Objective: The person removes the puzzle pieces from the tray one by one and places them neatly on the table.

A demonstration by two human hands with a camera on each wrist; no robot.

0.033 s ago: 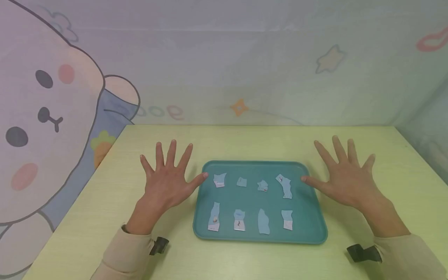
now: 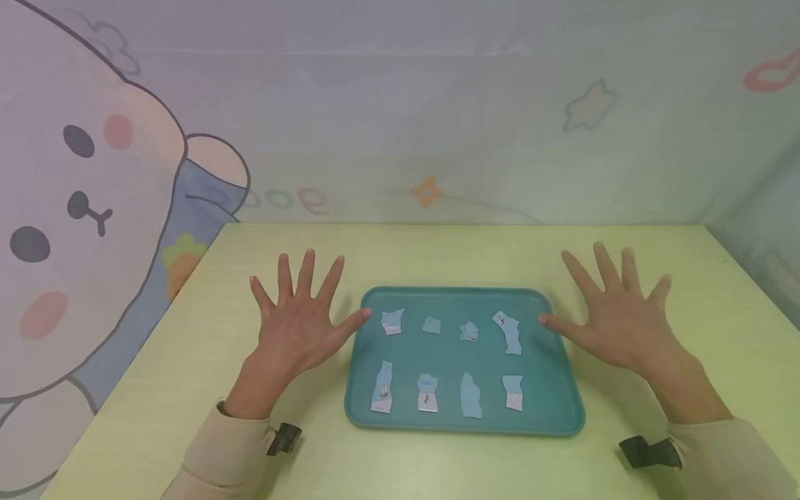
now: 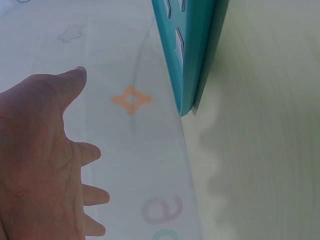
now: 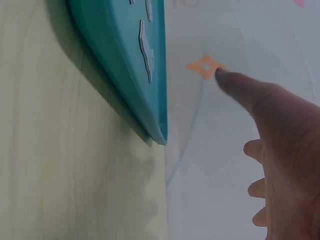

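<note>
A teal tray lies on the table between the two hands. In it are several flat, irregular card pieces with pale blue and whitish print, spread in two rows. The back row runs from a small piece at the left to a long bent piece at the right. In front, a tall narrow piece starts the row and a shorter piece ends it. Left of the tray my left hand is spread wide, holding nothing. My right hand mirrors it on the other side, its thumb near the tray's rim.
The pale yellow table reaches back to a printed cloth hanging behind it. A large cartoon bear is printed on the cloth at the left. Each wrist has a black strapped device, one beside the left sleeve.
</note>
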